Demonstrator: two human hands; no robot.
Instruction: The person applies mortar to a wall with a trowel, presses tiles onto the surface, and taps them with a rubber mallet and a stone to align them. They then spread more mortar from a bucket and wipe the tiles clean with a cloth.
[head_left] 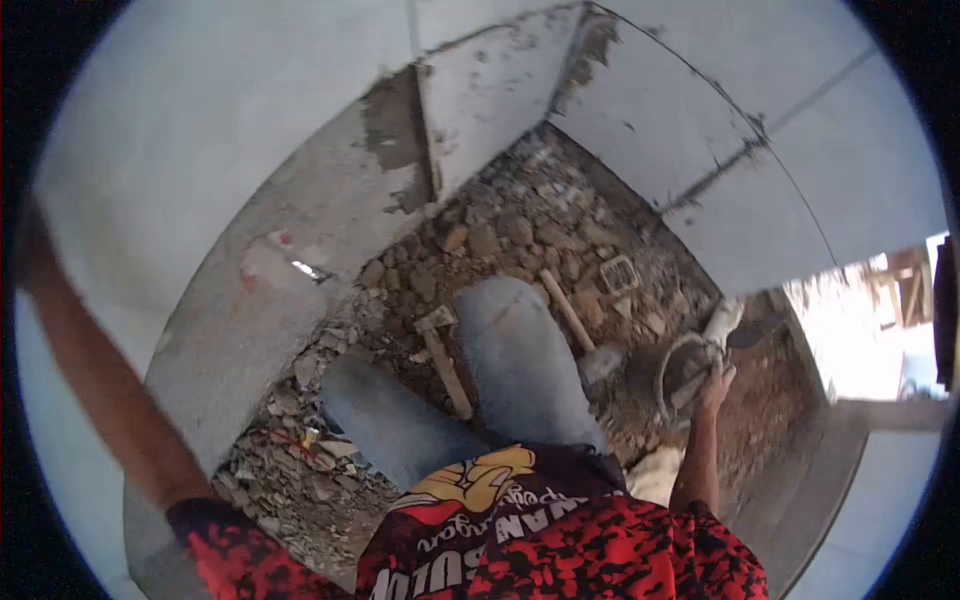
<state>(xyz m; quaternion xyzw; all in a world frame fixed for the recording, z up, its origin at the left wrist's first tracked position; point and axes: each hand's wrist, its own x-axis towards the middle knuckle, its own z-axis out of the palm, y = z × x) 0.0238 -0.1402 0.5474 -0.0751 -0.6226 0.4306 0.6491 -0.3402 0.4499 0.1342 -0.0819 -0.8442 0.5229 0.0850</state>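
Observation:
My right hand (pixel 714 388) is closed at the rim of a round grey bucket (pixel 664 385), low on the right side. A whitish piece (pixel 724 318) and a dark flat blade (pixel 757 331) stick out just beyond its fingers. My left arm reaches out to the far left, where my left hand (pixel 36 245) is dark and blurred at the picture's edge, near the pale wall. Between and beside my knees lie two tools: a hammer (pixel 446 368) with a wooden handle, and a sledgehammer (pixel 600 364) with its head toward the bucket.
Broken stones and rubble (pixel 490 238) cover the ground up to the corner. A small square frame (pixel 620 275) lies on it. Pale wall panels (pixel 660 110) rise ahead. On the left, a concrete ledge (pixel 215 320) bears a shiny metal object (pixel 308 270). Daylight enters through an opening (pixel 850 330) at right.

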